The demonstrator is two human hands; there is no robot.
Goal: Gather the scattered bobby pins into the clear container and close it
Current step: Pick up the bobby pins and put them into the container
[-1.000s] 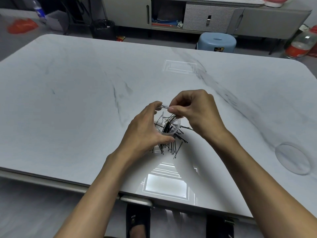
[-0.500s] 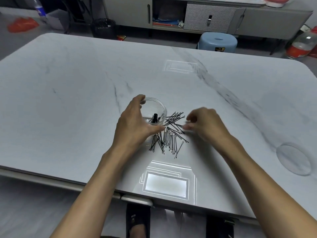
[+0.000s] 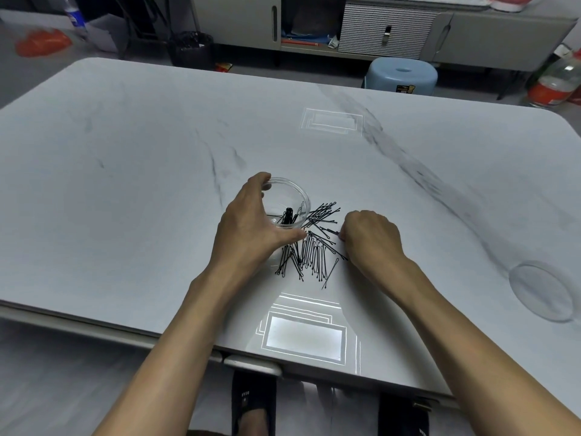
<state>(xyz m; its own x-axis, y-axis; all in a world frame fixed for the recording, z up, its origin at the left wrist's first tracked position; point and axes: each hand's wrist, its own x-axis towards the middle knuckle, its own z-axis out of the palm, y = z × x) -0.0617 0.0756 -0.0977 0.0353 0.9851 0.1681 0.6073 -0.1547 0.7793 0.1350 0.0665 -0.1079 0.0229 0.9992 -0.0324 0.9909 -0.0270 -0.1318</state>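
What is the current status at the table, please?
Left hand gripping clear container. Right hand pinching at loose bobby pins. Lid off, far right.

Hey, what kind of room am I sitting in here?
Probably a home living or dining room: a marble-look table, a low sideboard cabinet along the wall, and a blue plastic stool on the floor.

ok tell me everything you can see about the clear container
The clear container is a small round tub of see-through plastic, open at the top with no lid on it. It stands upright on the white marble-look table, at the left edge of the pile of loose bobby pins. A small bunch of black pins stands inside it. The left hand wraps its left side, fingertips on the far rim and thumb against the near wall. The right hand does not touch it.
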